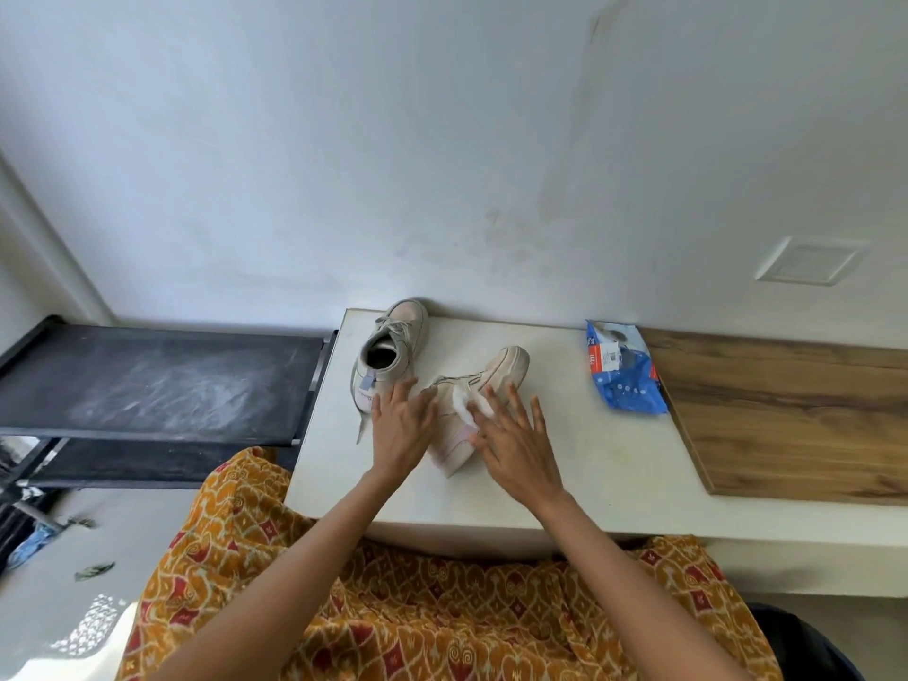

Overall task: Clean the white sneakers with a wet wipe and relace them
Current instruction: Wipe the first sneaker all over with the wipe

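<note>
2 white sneakers sat on a white table top (pixel 565 464), toward its far left part. The far sneaker (pixel 390 353) stood upright close to the table's left edge, its toe nearly at the wall (pixel 442 140) and its heel opening facing the person, with a loose lace end (pixel 362 427) trailing down toward the near left side of the top. The near sneaker (pixel 484 385) lay tipped on its side, toe pointing away and to the right, heel toward the person. The left hand (pixel 400 425) rested flat on the near sneaker's heel end, fingers straight and slightly spread, the fingertips reaching toward the far sneaker's heel. The right hand (pixel 516 449) lay over the near sneaker's side with its fingers straight and fanned apart, pressing a crumpled white wet wipe (pixel 472 403) against the upper; the thumb was hidden, so whether it pinched the wipe could not be told. A blue wipes packet (pixel 624 368) lay to the right of the sneakers, well apart from them, its far end near the wall and its right side overlapping the edge of a wooden board (pixel 786 420) that covered the table's right part. Bare table top stretched between the near sneaker and the packet, and from the hands to the near edge. Left of the table, just beside its edge, stood a black rack (pixel 162 380) with a dusty top shelf. An orange patterned garment (pixel 417 607) covered the person's lap below the table's near edge.
</note>
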A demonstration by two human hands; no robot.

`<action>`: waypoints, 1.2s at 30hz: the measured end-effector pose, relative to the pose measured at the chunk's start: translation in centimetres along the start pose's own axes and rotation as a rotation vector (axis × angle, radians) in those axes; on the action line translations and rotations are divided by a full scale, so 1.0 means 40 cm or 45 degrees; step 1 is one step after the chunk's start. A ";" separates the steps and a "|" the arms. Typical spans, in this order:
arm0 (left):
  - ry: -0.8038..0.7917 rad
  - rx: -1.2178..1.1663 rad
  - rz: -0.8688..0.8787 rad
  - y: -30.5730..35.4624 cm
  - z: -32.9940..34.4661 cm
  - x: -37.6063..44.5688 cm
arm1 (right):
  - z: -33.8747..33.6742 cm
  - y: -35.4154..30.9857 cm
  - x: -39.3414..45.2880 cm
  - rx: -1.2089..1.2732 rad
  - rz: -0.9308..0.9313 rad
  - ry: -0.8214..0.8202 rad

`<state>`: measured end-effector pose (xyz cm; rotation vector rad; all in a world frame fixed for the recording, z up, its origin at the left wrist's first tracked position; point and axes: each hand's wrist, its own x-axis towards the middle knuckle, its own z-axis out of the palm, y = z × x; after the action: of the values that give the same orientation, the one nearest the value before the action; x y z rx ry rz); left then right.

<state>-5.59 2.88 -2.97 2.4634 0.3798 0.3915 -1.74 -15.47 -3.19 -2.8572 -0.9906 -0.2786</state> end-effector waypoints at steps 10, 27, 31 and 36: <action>0.081 -0.310 -0.040 0.019 0.017 0.028 | -0.059 0.075 0.128 -0.079 0.314 -0.010; 0.177 -0.070 0.124 0.022 -0.008 0.045 | -0.071 0.139 0.148 -0.015 0.221 0.189; 0.174 -0.046 0.151 0.036 -0.020 0.054 | -0.082 0.119 0.149 0.355 0.484 0.279; 0.187 0.067 0.336 0.038 -0.014 0.045 | -0.019 0.005 0.110 0.437 0.457 0.285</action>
<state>-3.87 2.65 -1.26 2.5507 0.1240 0.6825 1.67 -13.10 -1.55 -2.5533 -0.4252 -0.3450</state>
